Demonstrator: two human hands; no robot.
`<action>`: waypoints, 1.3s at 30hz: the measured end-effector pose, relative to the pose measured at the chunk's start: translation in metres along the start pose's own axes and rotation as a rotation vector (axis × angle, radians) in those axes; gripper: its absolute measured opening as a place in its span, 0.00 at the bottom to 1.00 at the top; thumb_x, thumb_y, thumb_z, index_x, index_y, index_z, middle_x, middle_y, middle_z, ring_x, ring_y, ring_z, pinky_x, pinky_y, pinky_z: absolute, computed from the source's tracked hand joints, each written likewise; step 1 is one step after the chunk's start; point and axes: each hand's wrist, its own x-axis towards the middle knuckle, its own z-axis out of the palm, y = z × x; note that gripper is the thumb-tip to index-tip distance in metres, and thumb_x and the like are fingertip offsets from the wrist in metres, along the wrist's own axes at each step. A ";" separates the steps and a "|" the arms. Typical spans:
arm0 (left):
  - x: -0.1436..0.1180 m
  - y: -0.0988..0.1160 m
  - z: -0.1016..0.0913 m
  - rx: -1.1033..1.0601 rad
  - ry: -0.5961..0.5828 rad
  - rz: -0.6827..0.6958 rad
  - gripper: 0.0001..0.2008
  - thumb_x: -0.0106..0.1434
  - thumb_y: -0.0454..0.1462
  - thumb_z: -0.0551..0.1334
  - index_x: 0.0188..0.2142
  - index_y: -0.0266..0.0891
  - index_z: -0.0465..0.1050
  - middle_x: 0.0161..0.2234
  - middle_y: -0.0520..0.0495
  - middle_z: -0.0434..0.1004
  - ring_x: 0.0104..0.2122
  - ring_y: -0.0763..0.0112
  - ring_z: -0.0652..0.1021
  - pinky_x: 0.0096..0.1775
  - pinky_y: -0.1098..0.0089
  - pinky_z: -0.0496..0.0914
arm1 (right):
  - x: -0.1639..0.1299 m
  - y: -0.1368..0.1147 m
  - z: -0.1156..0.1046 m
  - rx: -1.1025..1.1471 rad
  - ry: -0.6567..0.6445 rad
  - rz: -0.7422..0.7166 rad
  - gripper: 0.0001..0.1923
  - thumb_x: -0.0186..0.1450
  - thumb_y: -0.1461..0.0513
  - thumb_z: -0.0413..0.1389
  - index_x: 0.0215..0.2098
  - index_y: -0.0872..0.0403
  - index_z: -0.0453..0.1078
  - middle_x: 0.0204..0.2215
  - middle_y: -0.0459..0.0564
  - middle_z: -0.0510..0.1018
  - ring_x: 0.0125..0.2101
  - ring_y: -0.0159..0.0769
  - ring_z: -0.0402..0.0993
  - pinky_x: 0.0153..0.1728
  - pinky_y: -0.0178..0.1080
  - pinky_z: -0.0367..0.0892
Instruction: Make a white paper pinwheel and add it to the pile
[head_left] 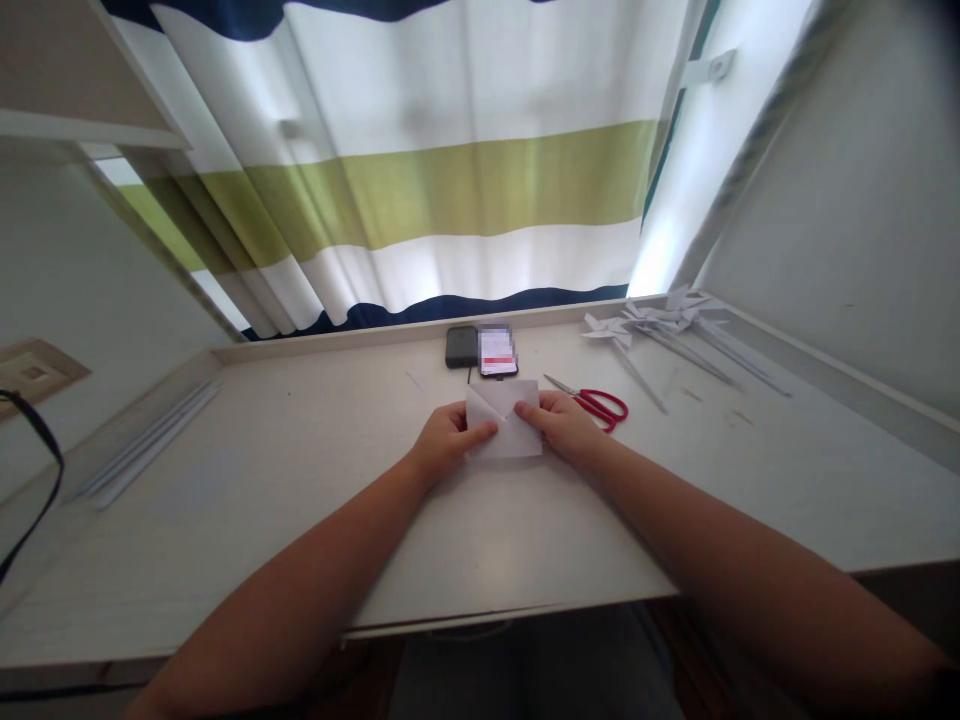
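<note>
Between my two hands is a white square of paper (510, 440), with crease or cut lines running in toward its middle. My left hand (444, 440) pinches its left side, the thumb lying on top and the fingers underneath. From the right, my right hand (562, 424) grips the paper the same way, its thumb near the centre. Red-handled scissors (600, 405) lie on the desk just beyond my right hand, partly hidden by it. The underside of the paper is out of sight.
Behind the paper, a lit phone (497, 352) lies beside a dark box-like device (461, 348). Several paper pinwheels (609, 328) on sticks rest at the back right. White paper sticks (150, 445) lie at the left. A striped curtain (465, 190) hangs behind the desk (337, 420).
</note>
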 end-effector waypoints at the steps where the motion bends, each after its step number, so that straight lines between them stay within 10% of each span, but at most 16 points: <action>1: -0.001 0.000 0.000 0.002 0.004 -0.003 0.20 0.51 0.44 0.68 0.39 0.30 0.75 0.35 0.42 0.79 0.33 0.64 0.78 0.37 0.65 0.71 | -0.001 -0.002 0.000 -0.016 0.004 0.003 0.20 0.55 0.49 0.59 0.32 0.59 0.74 0.26 0.51 0.79 0.27 0.38 0.74 0.27 0.36 0.68; 11: -0.002 0.000 -0.002 0.060 0.010 -0.044 0.20 0.51 0.45 0.68 0.37 0.29 0.77 0.35 0.40 0.80 0.33 0.61 0.78 0.35 0.66 0.71 | -0.007 -0.021 0.006 -0.478 0.064 -0.129 0.18 0.61 0.51 0.52 0.34 0.57 0.73 0.27 0.50 0.78 0.27 0.37 0.73 0.23 0.34 0.64; 15: -0.001 -0.001 -0.006 0.024 0.090 -0.020 0.22 0.52 0.46 0.67 0.38 0.28 0.76 0.36 0.39 0.80 0.33 0.60 0.78 0.35 0.65 0.72 | -0.007 -0.030 -0.023 -0.917 0.197 -0.206 0.17 0.62 0.50 0.51 0.32 0.54 0.72 0.26 0.49 0.76 0.25 0.35 0.69 0.25 0.36 0.62; 19: -0.003 0.001 -0.012 0.011 0.199 -0.001 0.24 0.51 0.47 0.67 0.40 0.27 0.76 0.37 0.37 0.79 0.34 0.59 0.79 0.36 0.63 0.72 | -0.008 -0.035 -0.069 -1.297 0.252 0.025 0.16 0.55 0.49 0.57 0.31 0.54 0.72 0.27 0.51 0.76 0.25 0.37 0.69 0.25 0.37 0.60; 31: -0.004 0.008 -0.022 0.017 0.418 0.050 0.23 0.48 0.48 0.69 0.37 0.31 0.77 0.36 0.38 0.80 0.34 0.59 0.79 0.35 0.65 0.71 | -0.003 -0.031 -0.085 -1.436 0.125 0.326 0.18 0.55 0.51 0.55 0.35 0.55 0.72 0.31 0.56 0.78 0.29 0.42 0.73 0.25 0.38 0.60; 39: -0.004 0.015 -0.028 0.012 0.483 0.082 0.23 0.47 0.47 0.69 0.36 0.31 0.78 0.35 0.39 0.80 0.32 0.62 0.78 0.32 0.69 0.70 | -0.006 -0.032 -0.069 -1.238 0.075 0.146 0.13 0.55 0.55 0.57 0.34 0.55 0.71 0.31 0.54 0.77 0.28 0.39 0.72 0.26 0.38 0.62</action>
